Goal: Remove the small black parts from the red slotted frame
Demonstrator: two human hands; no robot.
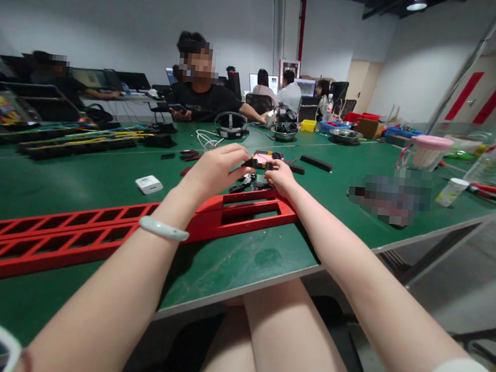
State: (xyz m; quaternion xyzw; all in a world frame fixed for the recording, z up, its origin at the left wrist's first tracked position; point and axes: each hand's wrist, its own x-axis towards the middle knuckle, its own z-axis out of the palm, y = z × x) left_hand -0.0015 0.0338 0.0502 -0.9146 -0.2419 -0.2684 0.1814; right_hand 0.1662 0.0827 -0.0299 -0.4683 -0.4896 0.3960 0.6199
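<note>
Parts [250, 163], small and black, sit pinched in your left hand [222, 165] and right hand [280, 175] near the red frame [251, 227].

Under the left forearm, the long red ladder-like metal frame [210, 220] bars any low pass toward the body; its right end reaches the right wrist. Below and between the left hand [221, 169] and the right hand [280, 176], small black parts [254, 183] crowd the gap. Beyond the right hand, a flat black bar [316, 163] obstructs a low sweep. To its right, bare green surface [337, 188] leaves room up to a pixelated object [389, 201]. Left of the left hand, only a small white plastic block [148, 185] interrupts nearby open room.
</note>
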